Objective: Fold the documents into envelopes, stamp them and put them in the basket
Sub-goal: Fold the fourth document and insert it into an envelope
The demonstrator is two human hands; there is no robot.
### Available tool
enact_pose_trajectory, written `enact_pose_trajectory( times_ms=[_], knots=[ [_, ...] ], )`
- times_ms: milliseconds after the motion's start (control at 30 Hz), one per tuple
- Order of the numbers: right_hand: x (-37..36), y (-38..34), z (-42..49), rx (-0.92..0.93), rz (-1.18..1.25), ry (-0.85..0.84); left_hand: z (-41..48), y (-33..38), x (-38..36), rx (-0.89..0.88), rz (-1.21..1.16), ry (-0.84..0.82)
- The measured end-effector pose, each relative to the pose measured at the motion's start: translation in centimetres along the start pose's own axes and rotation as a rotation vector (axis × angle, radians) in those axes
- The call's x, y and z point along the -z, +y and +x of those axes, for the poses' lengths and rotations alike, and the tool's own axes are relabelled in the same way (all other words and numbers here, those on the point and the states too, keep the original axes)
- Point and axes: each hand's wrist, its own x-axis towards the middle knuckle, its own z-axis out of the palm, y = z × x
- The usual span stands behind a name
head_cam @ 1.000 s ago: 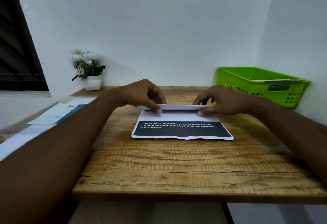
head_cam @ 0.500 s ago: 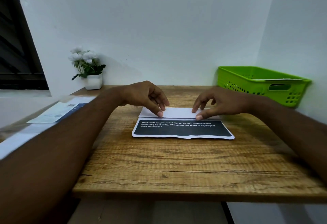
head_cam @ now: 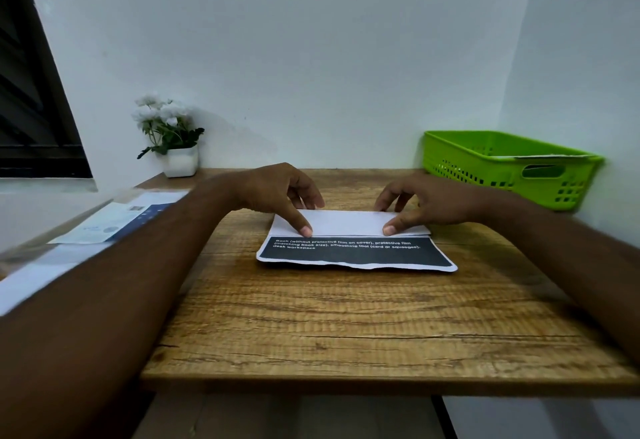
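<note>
Head view has my document (head_cam: 356, 255) lying flat on the wooden table (head_cam: 346, 327), under the tips of both my hands. Its far part is folded toward me, so the white back covers the top and a black printed band shows below. My left hand (head_cam: 277, 192) presses its thumb on the flap's near edge at the left; my right hand (head_cam: 429, 203) does the same at the right. Both hands' fingers are loosely bent, tips at the far crease, gripping nothing. The green basket (head_cam: 485, 161) sits well apart at the far right.
</note>
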Motion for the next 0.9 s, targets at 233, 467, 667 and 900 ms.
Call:
enact_pose_trajectory(
  times_ms=[233,467,667,900],
  knots=[
    [0.0,0.2,0.0,-0.023,0.028,0.013,-0.1,0.4,0.0,-0.014,0.035,0.047],
    [0.0,-0.2,0.0,0.001,0.040,0.212,-0.1,0.3,0.0,-0.046,0.042,0.131],
    [0.2,-0.3,-0.1,0.042,0.043,0.340,-0.1,0.1,0.4,-0.056,0.067,0.275],
    [0.2,0.2,0.0,0.084,0.025,0.423,0.2,0.1,1.2,-0.143,0.278,0.365]
  ],
)
